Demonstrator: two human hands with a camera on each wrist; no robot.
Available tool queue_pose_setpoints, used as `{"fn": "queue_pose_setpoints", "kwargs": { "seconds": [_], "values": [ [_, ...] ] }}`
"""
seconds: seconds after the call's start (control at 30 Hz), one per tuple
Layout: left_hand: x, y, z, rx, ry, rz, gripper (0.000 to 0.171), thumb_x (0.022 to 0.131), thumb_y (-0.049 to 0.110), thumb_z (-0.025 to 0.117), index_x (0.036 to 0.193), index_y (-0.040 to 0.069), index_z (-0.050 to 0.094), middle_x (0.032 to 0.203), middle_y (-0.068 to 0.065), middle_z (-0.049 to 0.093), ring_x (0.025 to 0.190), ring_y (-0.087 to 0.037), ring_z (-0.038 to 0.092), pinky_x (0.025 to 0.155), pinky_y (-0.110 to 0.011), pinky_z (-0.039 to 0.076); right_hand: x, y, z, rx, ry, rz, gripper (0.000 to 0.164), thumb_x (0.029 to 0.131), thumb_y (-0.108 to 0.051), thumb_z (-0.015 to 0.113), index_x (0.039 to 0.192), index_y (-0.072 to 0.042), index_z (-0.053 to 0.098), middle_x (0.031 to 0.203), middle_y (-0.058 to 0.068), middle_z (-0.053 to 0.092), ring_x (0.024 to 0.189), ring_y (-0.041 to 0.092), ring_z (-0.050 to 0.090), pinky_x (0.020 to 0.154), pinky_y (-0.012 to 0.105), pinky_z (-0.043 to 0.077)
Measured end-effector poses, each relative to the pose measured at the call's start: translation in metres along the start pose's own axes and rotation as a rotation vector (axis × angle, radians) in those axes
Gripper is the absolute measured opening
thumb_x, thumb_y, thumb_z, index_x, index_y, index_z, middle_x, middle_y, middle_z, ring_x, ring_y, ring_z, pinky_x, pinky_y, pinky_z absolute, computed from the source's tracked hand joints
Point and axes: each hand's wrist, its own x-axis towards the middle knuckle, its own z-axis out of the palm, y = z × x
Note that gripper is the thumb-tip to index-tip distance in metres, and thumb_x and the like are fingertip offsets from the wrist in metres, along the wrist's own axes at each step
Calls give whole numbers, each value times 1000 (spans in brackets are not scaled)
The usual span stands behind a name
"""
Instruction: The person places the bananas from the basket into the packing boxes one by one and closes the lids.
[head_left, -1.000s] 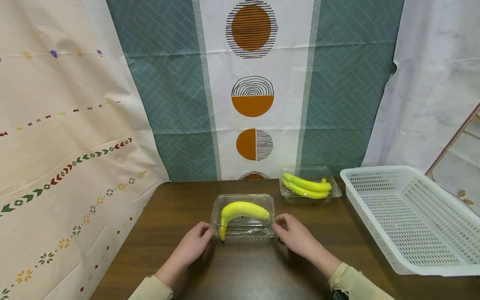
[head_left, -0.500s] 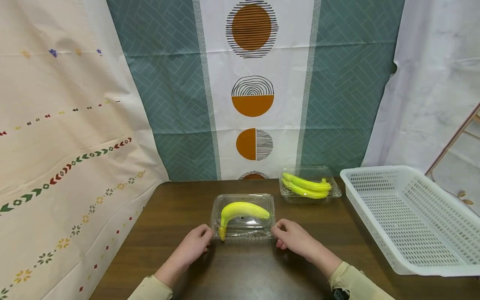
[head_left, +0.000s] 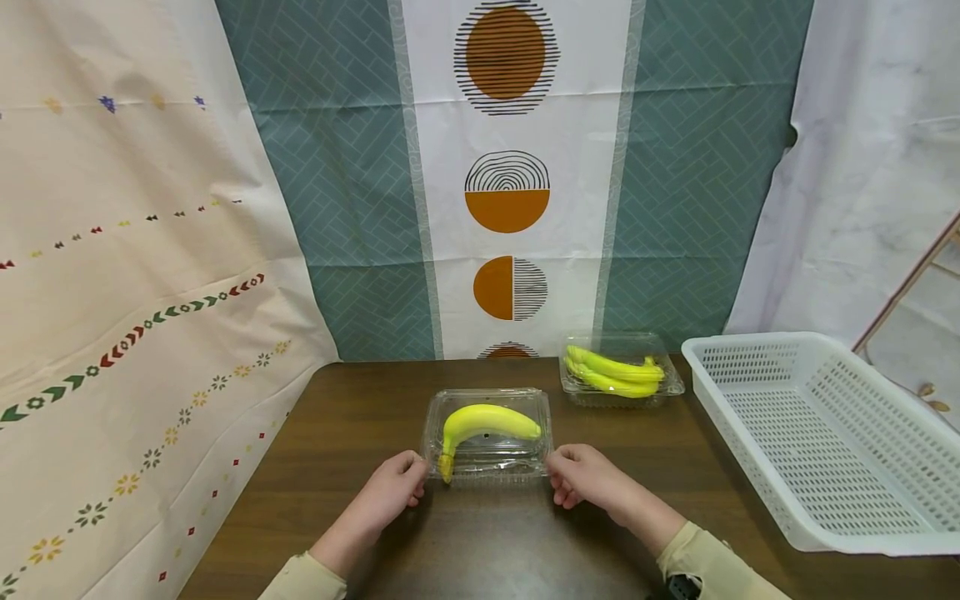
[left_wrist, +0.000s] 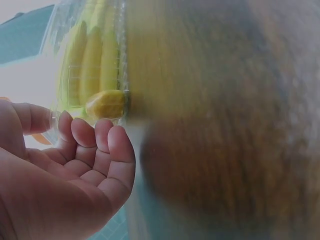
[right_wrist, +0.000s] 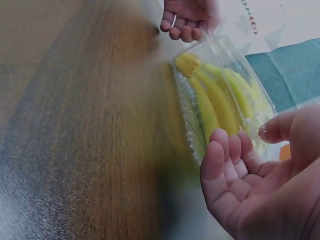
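Note:
In front of me on the dark wooden table is a lidded clear plastic container (head_left: 487, 464) with a bunch of bananas (head_left: 487, 419) inside. From above only one curved banana shows, its stem end at the near left corner. The wrist views reveal several yellow fingers of the bunch (left_wrist: 91, 67) through the plastic. My left hand (head_left: 392, 487) pinches the near left corner between thumb and forefinger, the other fingers curled below. At the near right corner my right hand (head_left: 588, 477) pinches the rim likewise, thumb (right_wrist: 280, 127) on top.
A second clear container (head_left: 675, 387) with bananas (head_left: 615, 371) stands at the back of the table. On the right is a large white perforated plastic basket (head_left: 738, 433). Patterned cloths hang behind and along the left side.
My right hand has moved slightly down at the near right corner, its lower fingers now curled under. The left fingers have curled in more too. The container stays in place.

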Motion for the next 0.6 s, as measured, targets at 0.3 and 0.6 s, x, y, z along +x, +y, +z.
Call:
{"fn": "queue_pose_setpoints", "kwargs": {
  "seconds": [0.3, 0.6],
  "values": [
    [-1, 0, 1, -15, 0, -19, 29, 111, 21, 55, 90, 2, 59, 86, -8, 59, 80, -23, 59, 73, -36, 55, -2, 0, 0, 13, -13, -9, 27, 107, -19, 55, 94, 2, 65, 78, 6, 61, 67, 19, 65, 67, 37, 60],
    [0, -1, 1, -28, 3, -16, 28, 109, 20, 56, 85, 5, 55, 81, -5, 57, 75, -21, 57, 71, -35, 53, 0, 4, 0, -2, -26, 7, 32, 105, -19, 53, 83, 1, 66, 66, 3, 58, 60, 18, 62, 60, 33, 55]
  ]
}}
